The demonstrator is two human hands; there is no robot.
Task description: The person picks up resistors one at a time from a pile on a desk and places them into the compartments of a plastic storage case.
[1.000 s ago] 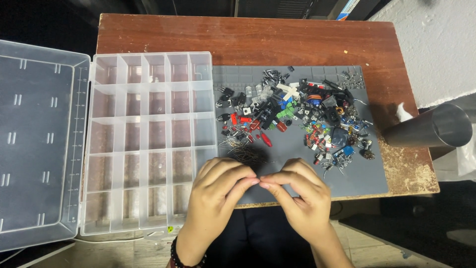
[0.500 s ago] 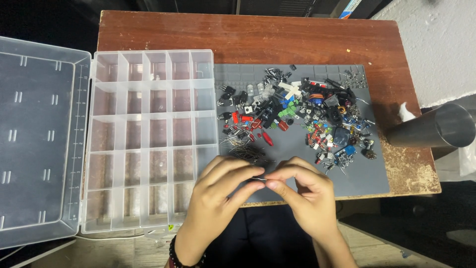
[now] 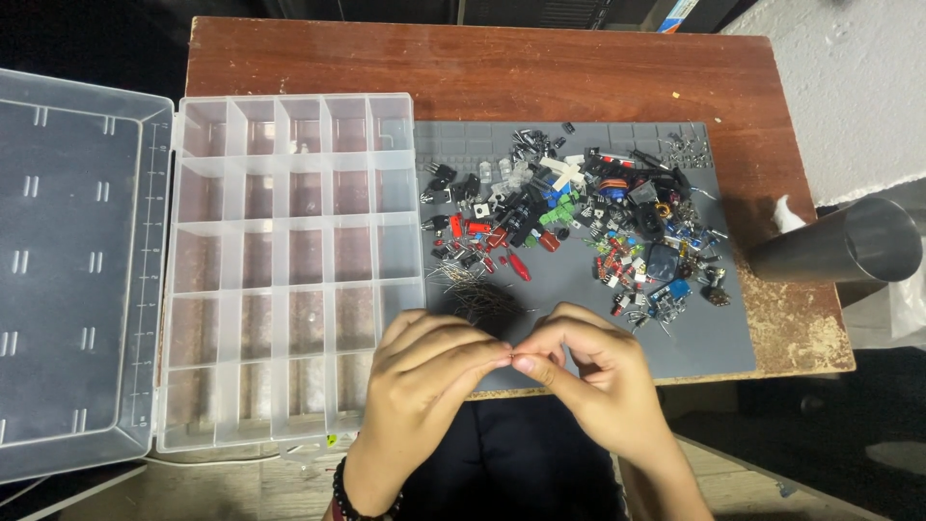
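Roughly, from largest to smallest:

Table [image 3: 540, 68]: brown wood, worn and scuffed, stretching away beyond the fingers; its near right corner is chipped pale.

Organizer box [image 3: 289, 260]: clear plastic, divided into many compartments, just left of the fingers and touching the left hand's knuckle side; the compartments look bare apart from 1 or 2 tiny specks I cannot identify.

Lid [image 3: 72, 270]: clear, hinged open flat, further left of the box, well apart from the fingers.

Mat [image 3: 704, 338]: grey, lying on the table right under and beyond the fingers; both hands rest over its near edge.

Metal cylinder [image 3: 839, 251]: dull grey tube on its side, far right of the fingers, off the mat.

Component pile [image 3: 588, 217]: small electronic parts in red, black, blue, green and white, spread over the mat beyond the fingers and slightly right.

Wire-lead bundle [image 3: 473, 294]: thin dark leads, loosely heaped just beyond the left fingers.

Left hand [image 3: 424, 376]: fingers curled, thumb and forefinger pressed together on a tiny part; a dark bead bracelet sits on the wrist.

Right hand [image 3: 593, 381]: fingers curled, thumb and forefinger tips meeting the left ones.

Tiny part [image 3: 511, 360]: pinched between the 2 hands' fingertips above the mat's near edge; too small to identify.
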